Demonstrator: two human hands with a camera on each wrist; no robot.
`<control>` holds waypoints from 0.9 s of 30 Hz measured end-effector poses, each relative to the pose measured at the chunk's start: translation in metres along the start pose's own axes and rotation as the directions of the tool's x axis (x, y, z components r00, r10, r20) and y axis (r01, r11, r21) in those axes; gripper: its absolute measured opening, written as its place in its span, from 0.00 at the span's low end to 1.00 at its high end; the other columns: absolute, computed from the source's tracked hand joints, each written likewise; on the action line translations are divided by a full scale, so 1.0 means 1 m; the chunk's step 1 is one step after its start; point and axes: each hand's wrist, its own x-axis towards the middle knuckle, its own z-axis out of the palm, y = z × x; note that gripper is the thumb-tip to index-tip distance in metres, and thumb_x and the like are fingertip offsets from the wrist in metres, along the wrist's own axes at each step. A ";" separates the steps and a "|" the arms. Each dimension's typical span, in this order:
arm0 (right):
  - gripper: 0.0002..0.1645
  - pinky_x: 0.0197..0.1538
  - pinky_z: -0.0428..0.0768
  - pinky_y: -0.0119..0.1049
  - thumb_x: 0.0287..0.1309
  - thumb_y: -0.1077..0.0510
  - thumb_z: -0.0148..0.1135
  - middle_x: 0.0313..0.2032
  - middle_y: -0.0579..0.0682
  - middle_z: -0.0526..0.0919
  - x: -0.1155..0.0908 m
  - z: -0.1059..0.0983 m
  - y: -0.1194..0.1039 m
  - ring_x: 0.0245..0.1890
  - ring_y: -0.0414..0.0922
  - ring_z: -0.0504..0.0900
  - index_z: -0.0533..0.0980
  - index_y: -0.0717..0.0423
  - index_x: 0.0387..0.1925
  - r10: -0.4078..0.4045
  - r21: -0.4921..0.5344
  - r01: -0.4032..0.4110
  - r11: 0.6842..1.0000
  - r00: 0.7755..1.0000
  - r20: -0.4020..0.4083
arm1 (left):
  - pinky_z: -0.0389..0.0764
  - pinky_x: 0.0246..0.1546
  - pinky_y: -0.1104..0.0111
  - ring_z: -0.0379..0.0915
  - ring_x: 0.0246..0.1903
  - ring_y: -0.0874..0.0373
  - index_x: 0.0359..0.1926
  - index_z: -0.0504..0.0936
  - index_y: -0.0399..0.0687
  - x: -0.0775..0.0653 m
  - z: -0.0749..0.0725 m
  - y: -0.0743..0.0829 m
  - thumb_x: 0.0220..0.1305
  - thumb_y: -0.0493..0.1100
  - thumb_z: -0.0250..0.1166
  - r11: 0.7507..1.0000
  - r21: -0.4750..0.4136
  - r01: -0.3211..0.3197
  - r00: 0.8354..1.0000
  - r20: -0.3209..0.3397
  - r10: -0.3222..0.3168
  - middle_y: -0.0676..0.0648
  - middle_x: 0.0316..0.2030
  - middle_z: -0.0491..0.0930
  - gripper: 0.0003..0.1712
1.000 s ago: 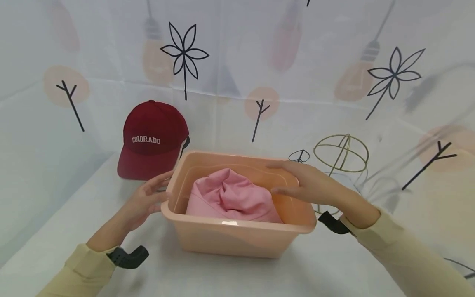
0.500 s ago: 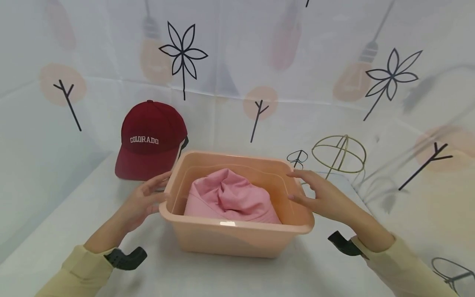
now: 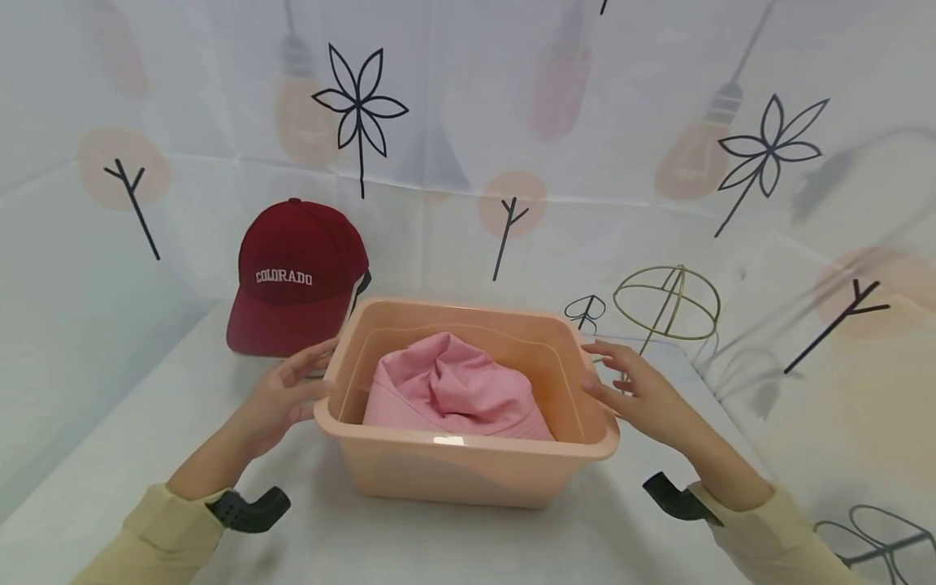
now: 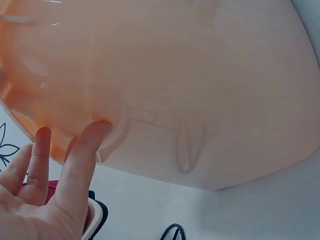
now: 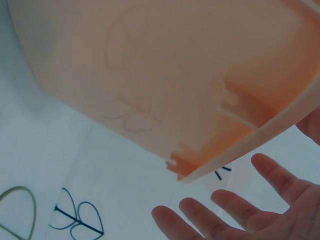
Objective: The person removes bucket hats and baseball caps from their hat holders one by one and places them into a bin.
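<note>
There are two hands [image 3: 274, 404] [image 3: 647, 396], one tub [image 3: 453, 471], one cap [image 3: 300, 280], one cloth [image 3: 455, 390].

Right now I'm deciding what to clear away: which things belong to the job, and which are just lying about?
Likely the job: peach tub, pink cloth inside it, left hand, right hand.
Apparently lying about: red Colorado cap, gold wire frame.

Peach plastic basin [image 3: 453, 473], plain pink cloth [image 3: 461, 394], maroon baseball cap [image 3: 292, 244], white lettering [image 3: 283, 277], gold wire stand [image 3: 676, 294], white backdrop [image 3: 453, 106], black outline flowers [image 3: 358, 104], peach discs [image 3: 491, 203]
</note>
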 end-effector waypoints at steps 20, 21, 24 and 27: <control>0.29 0.47 0.76 0.34 0.67 0.52 0.49 0.64 0.61 0.59 0.004 0.026 0.033 0.47 0.37 0.75 0.59 0.60 0.65 0.104 0.498 -0.093 0.862 0.995 0.005 | 0.76 0.46 0.54 0.62 0.56 0.46 0.69 0.56 0.47 -0.001 0.000 -0.001 0.62 0.43 0.61 1.000 -0.014 0.004 1.000 -0.009 -0.004 0.37 0.61 0.60 0.38; 0.29 0.47 0.76 0.34 0.68 0.53 0.49 0.64 0.61 0.58 0.003 0.027 0.034 0.48 0.37 0.74 0.58 0.60 0.66 0.104 0.519 -0.091 0.850 0.995 0.005 | 0.76 0.47 0.54 0.62 0.56 0.46 0.69 0.56 0.47 -0.002 0.000 -0.001 0.62 0.43 0.61 1.000 -0.013 0.001 1.000 -0.009 -0.001 0.37 0.61 0.60 0.37; 0.29 0.46 0.77 0.34 0.68 0.54 0.47 0.63 0.62 0.58 0.003 0.031 0.036 0.48 0.39 0.75 0.57 0.59 0.66 0.103 0.582 -0.087 0.808 0.995 0.006 | 0.76 0.47 0.54 0.61 0.57 0.46 0.69 0.57 0.47 -0.002 0.001 0.000 0.62 0.44 0.60 1.000 -0.014 -0.006 1.000 -0.010 0.006 0.37 0.61 0.61 0.37; 0.27 0.45 0.79 0.35 0.69 0.54 0.46 0.60 0.62 0.60 0.002 0.034 0.037 0.46 0.41 0.76 0.56 0.55 0.66 0.104 0.644 -0.089 0.760 0.994 0.015 | 0.76 0.47 0.54 0.60 0.57 0.46 0.69 0.57 0.47 -0.003 0.002 0.001 0.63 0.45 0.60 1.000 -0.013 -0.011 1.000 -0.013 0.010 0.37 0.61 0.61 0.37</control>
